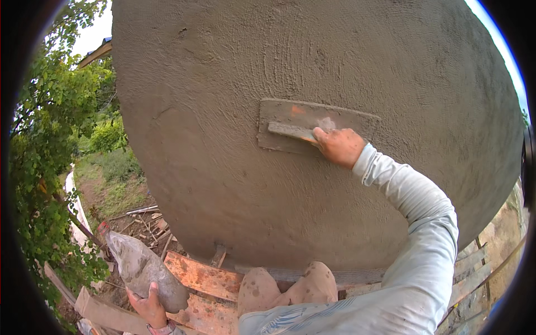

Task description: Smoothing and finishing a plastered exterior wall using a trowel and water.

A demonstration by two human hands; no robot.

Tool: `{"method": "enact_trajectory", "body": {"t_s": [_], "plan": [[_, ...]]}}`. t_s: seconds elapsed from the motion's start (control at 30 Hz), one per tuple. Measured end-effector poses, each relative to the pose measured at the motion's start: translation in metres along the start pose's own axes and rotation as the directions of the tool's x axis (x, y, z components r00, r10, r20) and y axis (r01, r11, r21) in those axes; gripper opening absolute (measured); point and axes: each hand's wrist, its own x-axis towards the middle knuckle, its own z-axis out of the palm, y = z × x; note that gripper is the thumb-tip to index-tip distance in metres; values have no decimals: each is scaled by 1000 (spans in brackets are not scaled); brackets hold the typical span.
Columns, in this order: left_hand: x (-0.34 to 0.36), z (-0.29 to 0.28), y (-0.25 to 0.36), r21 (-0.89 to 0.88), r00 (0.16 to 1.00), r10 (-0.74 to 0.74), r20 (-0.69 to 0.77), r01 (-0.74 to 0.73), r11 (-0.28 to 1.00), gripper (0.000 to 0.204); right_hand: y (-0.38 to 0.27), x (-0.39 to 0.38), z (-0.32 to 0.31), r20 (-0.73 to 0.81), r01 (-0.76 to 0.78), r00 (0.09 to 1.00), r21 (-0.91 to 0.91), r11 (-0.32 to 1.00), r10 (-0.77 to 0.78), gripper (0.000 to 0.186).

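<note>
My right hand (341,147) is closed round the handle of a long, flat plastering float (321,110), which lies against the wet grey plaster wall (234,184). Cement smears the blade, and orange shows through in one spot. At the lower left my left hand (148,306) is closed on a large clear plastic bottle (144,267), its surface clouded with grey. The bottle tilts, its red cap end up and to the left. Ridged, rough plaster shows above the float, and a smoother patch lies to the left.
Splattered wooden planks (206,279) run along the wall's foot, with my bent knees (287,285) above them. More boards (469,276) extend to the right. Leafy branches (50,139) hang at the left. Scrap wood (151,226) lies on the ground below.
</note>
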Motion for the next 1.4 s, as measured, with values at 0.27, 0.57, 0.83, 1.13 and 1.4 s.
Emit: {"method": "enact_trajectory", "body": {"t_s": [0.27, 0.57, 0.83, 1.13, 1.4], "plan": [[5, -3, 8, 115, 995, -93, 28, 89, 989, 64, 37, 56, -91, -452, -177, 861, 166, 970, 235, 19], [3, -2, 9, -64, 997, -62, 37, 64, 996, 59, 36, -38, -30, -269, -202, 939, 66, 977, 212, 21], [9, 0, 4, 50, 997, -46, 59, 43, 998, 58, 51, -5, -84, -497, -279, 784, 251, 927, 371, 24], [1, 0, 26, 138, 991, 107, 77, -117, 983, 64, 106, -6, -104, -592, -299, 665, 349, 888, 456, 29], [11, 46, 30, -28, 996, 21, 92, -19, 999, 56, -41, 170, -152, -477, -56, 852, 327, 943, 216, 30]]}}
